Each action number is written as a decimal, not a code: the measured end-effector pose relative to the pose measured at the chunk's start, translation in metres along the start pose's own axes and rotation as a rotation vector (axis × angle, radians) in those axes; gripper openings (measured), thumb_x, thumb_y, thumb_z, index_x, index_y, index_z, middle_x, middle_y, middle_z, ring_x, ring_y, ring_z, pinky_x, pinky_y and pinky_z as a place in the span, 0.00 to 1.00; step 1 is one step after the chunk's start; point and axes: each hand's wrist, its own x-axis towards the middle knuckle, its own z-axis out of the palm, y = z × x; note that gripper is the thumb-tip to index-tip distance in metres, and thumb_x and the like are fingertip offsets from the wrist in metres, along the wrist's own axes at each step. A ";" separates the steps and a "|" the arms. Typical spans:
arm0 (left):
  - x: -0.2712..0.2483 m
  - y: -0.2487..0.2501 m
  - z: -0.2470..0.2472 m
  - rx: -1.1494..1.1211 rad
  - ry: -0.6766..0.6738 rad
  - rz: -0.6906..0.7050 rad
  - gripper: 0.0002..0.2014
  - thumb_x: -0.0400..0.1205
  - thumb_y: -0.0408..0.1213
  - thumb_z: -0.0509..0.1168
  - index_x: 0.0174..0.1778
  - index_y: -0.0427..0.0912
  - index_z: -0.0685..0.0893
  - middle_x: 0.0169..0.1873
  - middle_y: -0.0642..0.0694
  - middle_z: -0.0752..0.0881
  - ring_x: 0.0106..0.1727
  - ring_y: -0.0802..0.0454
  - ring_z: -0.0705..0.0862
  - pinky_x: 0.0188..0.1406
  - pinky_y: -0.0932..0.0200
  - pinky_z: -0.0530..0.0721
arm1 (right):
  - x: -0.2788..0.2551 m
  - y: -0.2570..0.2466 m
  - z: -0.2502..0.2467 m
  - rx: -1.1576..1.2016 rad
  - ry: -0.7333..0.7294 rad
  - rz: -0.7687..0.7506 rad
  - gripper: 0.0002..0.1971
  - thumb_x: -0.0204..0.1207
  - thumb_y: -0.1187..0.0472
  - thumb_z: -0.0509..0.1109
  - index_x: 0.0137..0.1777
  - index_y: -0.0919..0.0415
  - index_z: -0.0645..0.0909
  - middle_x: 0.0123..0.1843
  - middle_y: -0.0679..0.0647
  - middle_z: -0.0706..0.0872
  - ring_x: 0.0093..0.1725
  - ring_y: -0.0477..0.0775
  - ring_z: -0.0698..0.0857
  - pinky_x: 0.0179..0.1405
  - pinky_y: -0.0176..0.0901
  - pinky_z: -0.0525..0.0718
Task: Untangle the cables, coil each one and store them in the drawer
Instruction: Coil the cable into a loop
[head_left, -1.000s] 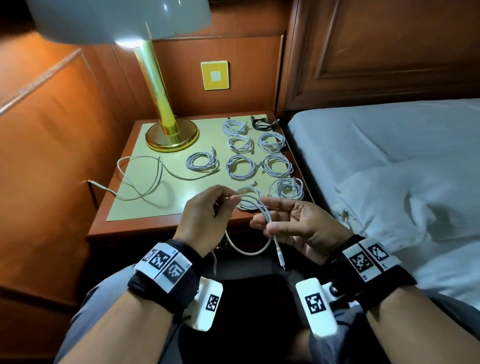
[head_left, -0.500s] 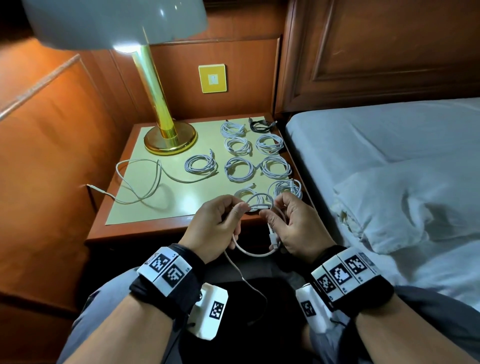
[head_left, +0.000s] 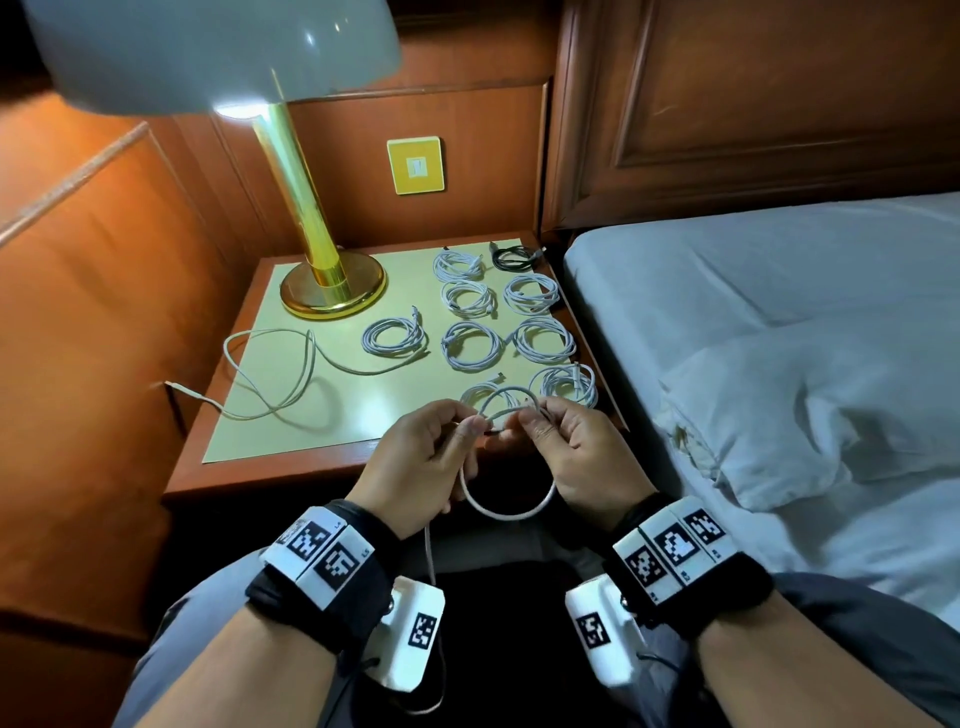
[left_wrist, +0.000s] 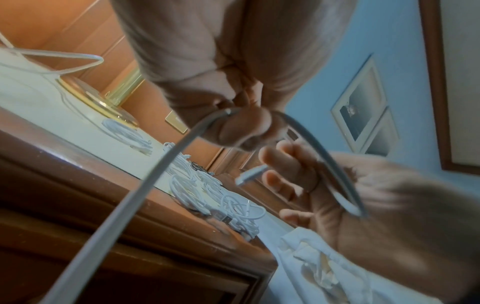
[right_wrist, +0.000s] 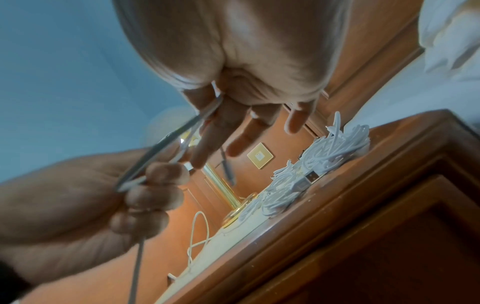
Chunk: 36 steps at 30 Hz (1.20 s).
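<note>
My left hand (head_left: 475, 428) and right hand (head_left: 532, 423) meet just in front of the nightstand's near edge, both pinching one white cable (head_left: 506, 514). The cable arches above the fingertips and hangs in a round loop below them. Its tail (head_left: 428, 556) drops from my left hand towards my lap. In the left wrist view my left hand (left_wrist: 233, 125) curls round the cable (left_wrist: 161, 168), and a white plug (left_wrist: 252, 174) sticks out beside my right hand's fingers (left_wrist: 288, 170). Several coiled white cables (head_left: 470, 345) and one coiled black cable (head_left: 511, 257) lie in rows on the nightstand (head_left: 291, 467).
A loose white cable (head_left: 291, 374) sprawls over the nightstand's left half, one end hanging off the left edge. A brass lamp (head_left: 332, 291) stands at the back left. The bed (head_left: 753, 291) with a white pillow (head_left: 810, 415) lies close on the right. Wooden panels stand on the left and behind.
My hands have come together and lifted towards the nightstand's edge. The plug end that hung below my right hand has come up, and the cable now forms a closed loop between them.
</note>
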 end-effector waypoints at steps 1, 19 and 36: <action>0.000 -0.001 0.001 0.012 0.000 0.007 0.09 0.89 0.41 0.61 0.47 0.45 0.83 0.24 0.50 0.82 0.21 0.52 0.76 0.19 0.58 0.77 | 0.001 -0.001 -0.001 0.036 0.018 0.019 0.11 0.86 0.56 0.66 0.48 0.59 0.88 0.43 0.52 0.94 0.49 0.52 0.92 0.59 0.48 0.86; 0.004 -0.008 -0.006 0.133 0.257 0.205 0.05 0.85 0.37 0.67 0.47 0.47 0.88 0.32 0.51 0.87 0.37 0.54 0.84 0.39 0.70 0.78 | 0.003 -0.006 -0.017 0.104 -0.197 0.247 0.12 0.87 0.62 0.62 0.51 0.57 0.89 0.39 0.53 0.88 0.44 0.49 0.86 0.44 0.44 0.79; 0.003 -0.004 -0.004 0.029 0.182 0.226 0.04 0.83 0.37 0.70 0.44 0.44 0.89 0.31 0.56 0.87 0.36 0.54 0.84 0.43 0.64 0.81 | 0.000 -0.011 -0.014 0.513 -0.292 0.364 0.12 0.79 0.66 0.68 0.57 0.74 0.84 0.35 0.61 0.83 0.27 0.50 0.81 0.25 0.40 0.81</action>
